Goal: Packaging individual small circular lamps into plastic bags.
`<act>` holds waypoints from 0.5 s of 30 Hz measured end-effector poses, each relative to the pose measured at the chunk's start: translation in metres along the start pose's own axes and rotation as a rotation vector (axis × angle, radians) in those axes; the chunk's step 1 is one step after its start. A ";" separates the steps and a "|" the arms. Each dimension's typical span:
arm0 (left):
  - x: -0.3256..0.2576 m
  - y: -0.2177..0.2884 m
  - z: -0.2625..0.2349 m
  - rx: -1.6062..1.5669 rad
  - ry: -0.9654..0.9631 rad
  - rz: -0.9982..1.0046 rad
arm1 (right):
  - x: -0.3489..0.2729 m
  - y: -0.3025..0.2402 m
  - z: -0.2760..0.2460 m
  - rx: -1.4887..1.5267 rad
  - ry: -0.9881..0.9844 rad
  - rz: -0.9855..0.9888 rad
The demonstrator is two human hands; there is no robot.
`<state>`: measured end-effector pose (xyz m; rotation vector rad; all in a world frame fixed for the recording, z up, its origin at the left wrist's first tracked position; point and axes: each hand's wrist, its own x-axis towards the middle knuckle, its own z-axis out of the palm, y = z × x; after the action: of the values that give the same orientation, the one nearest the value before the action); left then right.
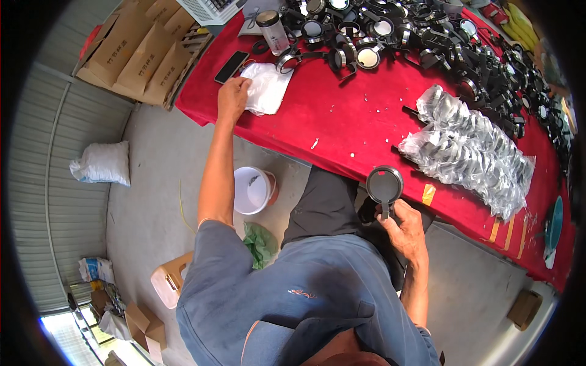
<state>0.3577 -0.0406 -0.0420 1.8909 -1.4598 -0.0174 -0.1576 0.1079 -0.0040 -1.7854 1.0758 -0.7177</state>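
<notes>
My right hand (408,230) is closed round the short handle of a black round lid (385,185), held upright just off the table's front edge. The lid has a dark grey disc inside a black rim. At the left of the table my left hand (232,99) pinches the near-left edge of a stack of thin white plastic bags (268,90). Just beyond that hand lies a black phone (232,67). To the right, a pile of lids wrapped in clear plastic bags (470,149) rests on the red cloth (329,119).
Many loose black lids (366,58) cover the table's far side. A clear jar (272,33) stands behind the bags. Below the table edge is a white bucket (250,190). Cardboard boxes (143,58) stand at the far left. A teal round object (553,222) lies at the right end.
</notes>
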 end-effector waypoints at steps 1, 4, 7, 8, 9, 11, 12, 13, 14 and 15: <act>0.000 0.002 -0.006 0.021 0.039 -0.007 | -0.001 0.004 -0.001 0.040 -0.006 0.031; -0.007 0.031 -0.015 -0.097 0.175 0.027 | -0.006 0.010 0.000 0.274 0.043 0.184; -0.031 0.079 -0.015 -0.299 0.126 0.012 | -0.003 0.025 0.000 0.439 0.131 0.227; -0.043 0.097 -0.013 -0.409 0.077 0.020 | 0.002 0.029 0.002 0.483 0.167 0.230; -0.055 0.121 -0.011 -0.453 0.034 0.084 | 0.010 0.027 0.005 0.568 0.212 0.227; -0.080 0.148 -0.001 -0.502 -0.031 0.153 | 0.030 0.026 0.008 0.652 0.241 0.195; -0.090 0.166 -0.002 -0.418 -0.012 0.299 | 0.043 0.021 0.009 0.571 0.280 0.235; -0.103 0.180 0.003 -0.415 -0.051 0.329 | 0.052 0.014 0.013 0.597 0.308 0.183; -0.113 0.192 0.008 -0.413 -0.088 0.362 | 0.061 0.014 0.014 0.617 0.302 0.160; -0.124 0.197 0.016 -0.427 -0.116 0.380 | 0.070 0.014 0.018 0.637 0.317 0.133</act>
<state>0.1435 0.0388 0.0037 1.2728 -1.7157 -0.2430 -0.1163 0.0498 -0.0222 -1.0710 1.0057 -1.1362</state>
